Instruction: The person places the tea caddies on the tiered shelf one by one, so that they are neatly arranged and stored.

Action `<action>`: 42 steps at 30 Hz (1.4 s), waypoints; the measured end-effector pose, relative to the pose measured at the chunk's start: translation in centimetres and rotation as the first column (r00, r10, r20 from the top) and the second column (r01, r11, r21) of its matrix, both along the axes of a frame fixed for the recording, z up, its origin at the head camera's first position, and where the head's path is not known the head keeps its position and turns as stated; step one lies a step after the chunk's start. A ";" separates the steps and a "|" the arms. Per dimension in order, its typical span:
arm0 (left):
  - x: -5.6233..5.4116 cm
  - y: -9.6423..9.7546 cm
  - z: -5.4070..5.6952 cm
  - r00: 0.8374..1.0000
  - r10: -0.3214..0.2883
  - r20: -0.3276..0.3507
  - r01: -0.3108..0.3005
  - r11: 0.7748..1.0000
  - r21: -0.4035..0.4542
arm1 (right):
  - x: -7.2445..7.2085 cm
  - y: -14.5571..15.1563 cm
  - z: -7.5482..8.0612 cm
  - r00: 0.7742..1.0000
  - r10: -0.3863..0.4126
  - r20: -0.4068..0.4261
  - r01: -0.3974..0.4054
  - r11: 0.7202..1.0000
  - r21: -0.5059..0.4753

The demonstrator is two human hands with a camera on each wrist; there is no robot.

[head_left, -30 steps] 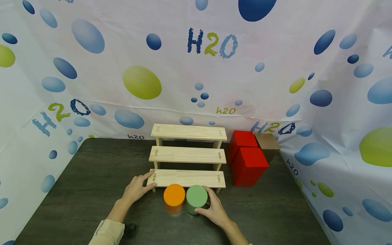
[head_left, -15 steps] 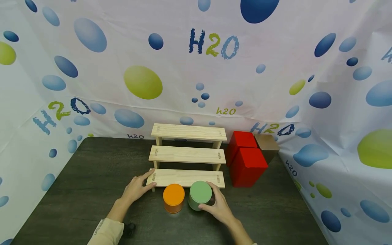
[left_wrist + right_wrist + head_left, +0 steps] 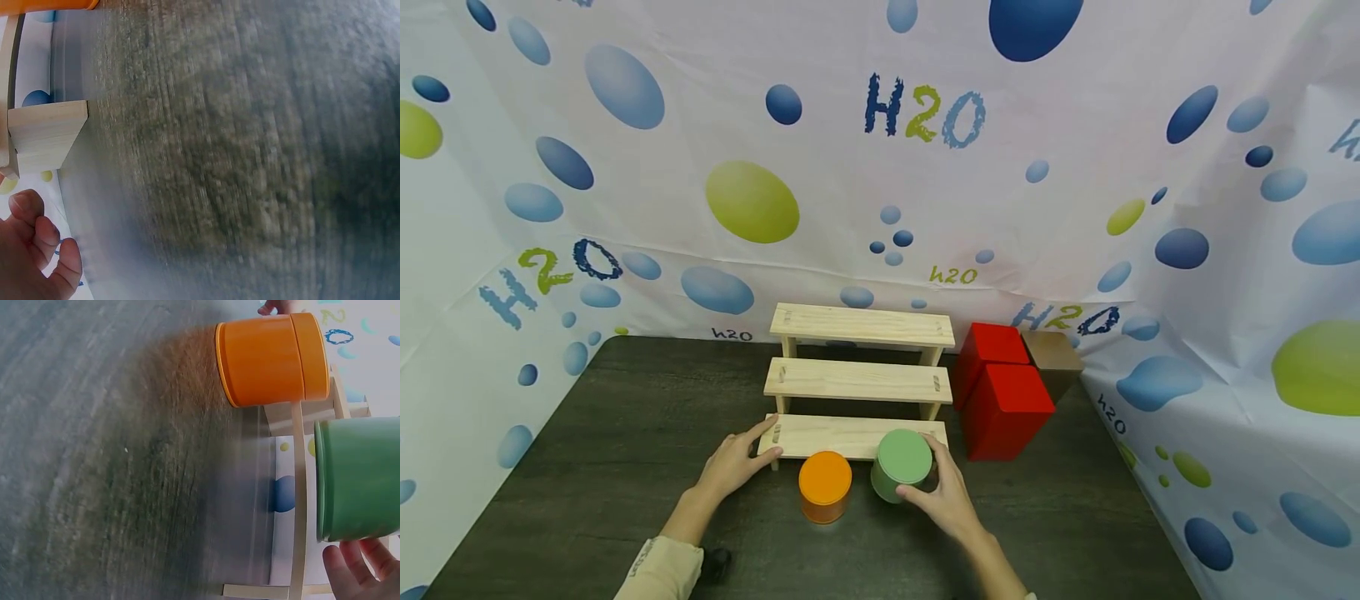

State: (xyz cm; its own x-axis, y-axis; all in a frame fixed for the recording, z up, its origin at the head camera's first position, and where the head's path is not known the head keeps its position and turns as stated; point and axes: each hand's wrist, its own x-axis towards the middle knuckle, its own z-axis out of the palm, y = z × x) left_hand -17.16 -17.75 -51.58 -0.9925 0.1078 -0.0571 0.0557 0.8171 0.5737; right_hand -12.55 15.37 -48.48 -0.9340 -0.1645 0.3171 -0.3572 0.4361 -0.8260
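My right hand [image 3: 949,500] grips a round green canister [image 3: 904,460], its thumb on the near side and fingers round the right. In the right wrist view the canister's base [image 3: 322,487] is raised off the dark table, level with the lowest step. My left hand [image 3: 730,462] rests at the left end of the lowest step of a three-tier wooden stand [image 3: 850,435], index finger and thumb stretched out, touching it. The left wrist view shows its other fingers [image 3: 47,240] loosely bent beside the stand. An orange canister [image 3: 825,487] with a lid stands on the table before the stand.
Two red boxes [image 3: 1009,417] and a brown box [image 3: 1054,354] stand right of the stand. Behind everything hangs a white sheet [image 3: 850,175] with blue and green spots. A small black object [image 3: 717,565] lies by the left sleeve [image 3: 662,568].
The right hand has lifted the green canister and carried it right and away from the orange one, toward the lowest step. Left hand and orange canister stay put.
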 end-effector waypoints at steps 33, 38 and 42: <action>-0.1 0.0 0.3 1.000 0.016 0.006 -0.016 1.000 0.012 | -1.9 0.2 1.2 0.994 -0.075 0.078 0.089 0.978 -0.188; -0.1 0.1 0.4 1.000 0.021 0.011 -0.021 1.000 0.012 | -2.3 0.2 1.1 0.992 -0.064 0.106 0.085 0.974 -0.208; -0.1 0.1 0.5 1.000 0.025 0.012 -0.025 1.000 0.009 | -2.5 0.1 1.2 0.990 -0.070 0.119 0.095 0.973 -0.211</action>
State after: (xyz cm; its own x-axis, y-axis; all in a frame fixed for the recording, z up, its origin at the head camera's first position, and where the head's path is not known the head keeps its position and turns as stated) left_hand -17.27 -17.67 -51.12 -0.9942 0.0837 -0.0677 0.0288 0.8128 0.5819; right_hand -15.03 15.51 -47.31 -0.9727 -0.0244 0.2309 -0.2289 0.2672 -0.9360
